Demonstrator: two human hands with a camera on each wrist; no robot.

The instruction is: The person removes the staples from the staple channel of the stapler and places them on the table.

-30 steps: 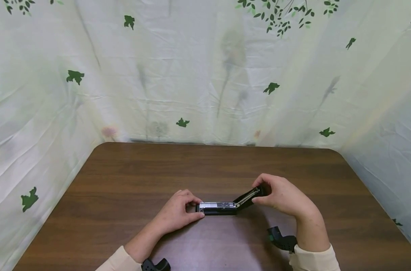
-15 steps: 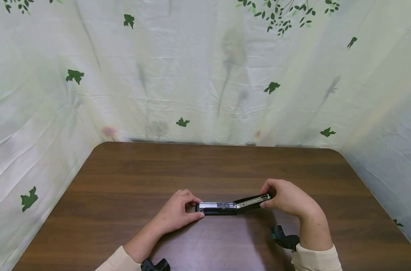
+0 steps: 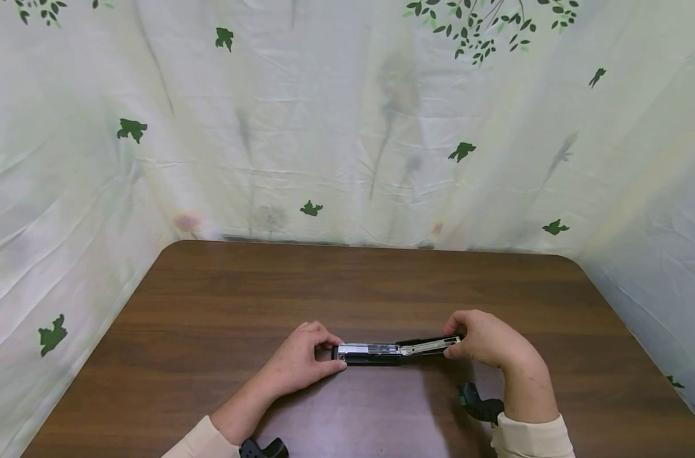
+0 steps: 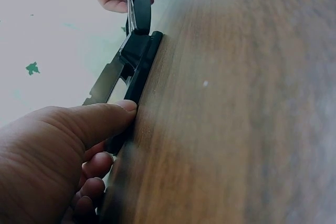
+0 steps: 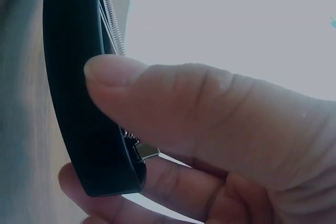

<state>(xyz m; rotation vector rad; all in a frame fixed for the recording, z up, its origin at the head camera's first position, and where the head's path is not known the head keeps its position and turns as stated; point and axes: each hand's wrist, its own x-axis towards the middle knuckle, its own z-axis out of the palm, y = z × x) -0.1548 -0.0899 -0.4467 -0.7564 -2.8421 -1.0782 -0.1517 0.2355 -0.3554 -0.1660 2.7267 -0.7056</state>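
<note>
- Nearest to us, at the bottom of the head view, are two cream cloth sleeves (image 3: 533, 440) and two black curved plastic wrist devices (image 3: 480, 402).
- A little farther, the left hand (image 3: 294, 357) pinches, with thumb and fingers, the left end of a long black and silver stapler (image 3: 370, 357), which is opened wide at its hinge.
- The right hand (image 3: 489, 340) holds the other end, the black curved cover (image 5: 73, 82); in the right wrist view we see its thumb on one side, fingers on the other, and a thin metal coil spring (image 5: 112, 14) inside.
- So the stapler lies between both hands, its long axis running left to right, nearly parallel to the table's far edge. Neither hand is nearer; the cover seems to rise slightly toward the right fingers.
- The stapler's base rests on the brown wood-grain table (image 3: 256, 280), well apart from its rounded far corners.
- Farthest, behind the far edge, we see a white leaf-printed cloth curtain (image 3: 336, 114).
</note>
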